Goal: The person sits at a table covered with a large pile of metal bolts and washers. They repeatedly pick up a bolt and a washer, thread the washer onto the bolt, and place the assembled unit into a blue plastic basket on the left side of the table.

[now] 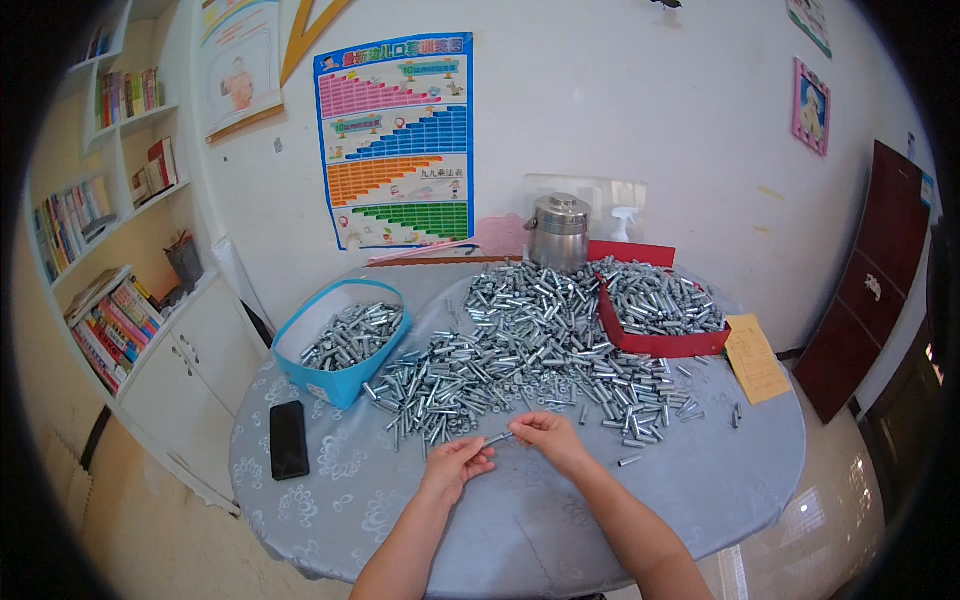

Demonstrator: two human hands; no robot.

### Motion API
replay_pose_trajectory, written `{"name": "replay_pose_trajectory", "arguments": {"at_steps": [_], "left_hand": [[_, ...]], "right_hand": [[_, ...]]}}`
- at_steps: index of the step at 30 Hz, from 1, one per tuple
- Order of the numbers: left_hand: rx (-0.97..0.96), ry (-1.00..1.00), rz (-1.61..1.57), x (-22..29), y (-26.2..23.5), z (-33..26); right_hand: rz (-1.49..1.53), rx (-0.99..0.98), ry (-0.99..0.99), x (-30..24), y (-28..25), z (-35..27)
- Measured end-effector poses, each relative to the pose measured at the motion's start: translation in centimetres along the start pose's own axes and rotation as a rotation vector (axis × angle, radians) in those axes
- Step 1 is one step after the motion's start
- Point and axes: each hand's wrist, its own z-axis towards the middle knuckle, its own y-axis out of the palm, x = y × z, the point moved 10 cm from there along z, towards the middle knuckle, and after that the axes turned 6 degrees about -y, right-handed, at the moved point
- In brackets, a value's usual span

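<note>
Closest to us, two bare arms reach over a round table with a shiny grey cloth (350, 520) that has pale flowers on it. The left hand (458, 467) and the right hand (545, 437) are both pinched closed on one thin, silver metal rod-shaped piece (497, 438). It sits between them, to the right of the left fingertips and to the left of the right ones, so both hands are about as near. Its long way runs slantwise, with the right end up and a bit farther off. I can't tell if it is one part or two. A flat black phone (289, 440) lies off to the left. Just past the hands spreads a big, messy heap of hard, shiny silver metal tubes and bolts (500, 350), pointing every which way. Left of the heap stands a light blue box with rounded sides (340, 385), and right of it a red box with straight sides (665, 343); both hold more silver bits. A yellow paper sheet (756, 358) leans near the red box. At the back stands a round, smooth steel pot with a lid (558, 238).
</note>
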Motion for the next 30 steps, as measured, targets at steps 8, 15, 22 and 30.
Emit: {"name": "replay_pose_trajectory", "arguments": {"at_steps": [8, 15, 22, 30], "left_hand": [[-0.026, -0.042, -0.109, -0.9, -0.3, 0.6], [-0.006, -0.033, -0.066, -0.9, -0.7, 0.7], [0.016, 0.034, -0.087, 0.4, -0.5, 0.1], [0.002, 0.025, -0.058, 0.1, -0.3, 0.1]], "right_hand": [[-0.024, 0.028, -0.078, 0.0, 0.2, -0.6], [-0.563, 0.042, -0.372, -5.6, 1.8, -2.3], [-0.678, 0.511, -0.339, -7.0, -8.6, -2.2], [-1.109, 0.207, -0.057, -4.2, -7.2, -2.2]]}}
